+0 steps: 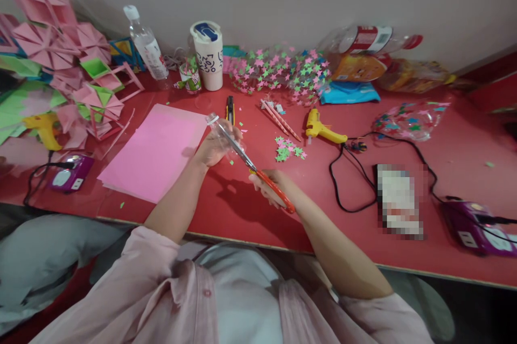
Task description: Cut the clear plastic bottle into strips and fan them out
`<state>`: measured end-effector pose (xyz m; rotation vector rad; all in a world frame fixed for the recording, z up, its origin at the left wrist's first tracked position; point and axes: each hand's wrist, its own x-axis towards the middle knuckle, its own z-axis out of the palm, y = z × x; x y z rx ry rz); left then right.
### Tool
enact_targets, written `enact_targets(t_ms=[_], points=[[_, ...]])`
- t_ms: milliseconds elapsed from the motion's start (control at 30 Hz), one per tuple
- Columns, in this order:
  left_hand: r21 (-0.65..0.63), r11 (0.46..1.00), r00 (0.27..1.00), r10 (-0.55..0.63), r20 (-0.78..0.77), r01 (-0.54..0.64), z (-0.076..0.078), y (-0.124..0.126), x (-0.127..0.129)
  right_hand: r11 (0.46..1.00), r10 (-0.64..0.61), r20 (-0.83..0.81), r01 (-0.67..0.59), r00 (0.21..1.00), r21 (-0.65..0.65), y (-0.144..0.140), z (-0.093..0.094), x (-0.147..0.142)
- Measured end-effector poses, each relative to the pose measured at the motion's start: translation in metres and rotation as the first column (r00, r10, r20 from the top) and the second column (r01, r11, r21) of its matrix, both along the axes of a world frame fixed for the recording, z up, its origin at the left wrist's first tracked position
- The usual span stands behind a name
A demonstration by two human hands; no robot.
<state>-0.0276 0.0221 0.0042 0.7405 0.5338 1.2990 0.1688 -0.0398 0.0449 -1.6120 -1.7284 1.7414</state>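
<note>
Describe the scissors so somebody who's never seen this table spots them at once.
On the red table, find the pink paper at left. Just right of it, the left hand holds a clear plastic piece, the right hand the scissors. Their orange handle and silver blades set them apart from the nearby yellow-and-black cutter.

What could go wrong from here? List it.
The orange-handled metal scissors in the right hand point toward the left hand; a slip might nick it. The clear plastic bottle piece in the left hand's grip could buckle under the scissors. The loose pile of small pink and green stars lies close to the right hand, so a careless sweep might scatter it.
</note>
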Motion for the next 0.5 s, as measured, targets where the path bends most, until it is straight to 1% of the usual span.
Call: enact_targets(t_ms=[100,200,333,400,500], points=[[0.008,1.0,0.998,-0.029,-0.054,0.029,-0.0026,-0.0002,0.0012,0.999,0.034,-0.072,-0.033,0.997,0.007,0.0014,-0.0023,0.0031],[0.008,0.998,0.993,-0.067,-0.094,0.068,-0.0057,-0.0002,0.0036,1.0,0.026,-0.104,-0.024,0.994,0.019,0.0005,-0.0036,0.0035],[0.042,0.998,0.993,-0.051,-0.102,0.056,-0.0073,0.0002,0.0057,1.0,0.006,-0.082,-0.004,0.997,0.029,-0.0019,-0.0011,0.0002],[0.042,0.998,0.991,-0.039,-0.127,0.045,-0.0073,0.0004,0.006,0.999,-0.01,-0.06,0.013,0.998,0.039,-0.0025,0.0011,-0.0017],[0.041,0.998,0.989,-0.039,-0.144,0.045,-0.0077,0.0007,0.0056,1.0,-0.018,-0.018,0.019,1.0,0.02,-0.0022,0.0034,-0.0033]])
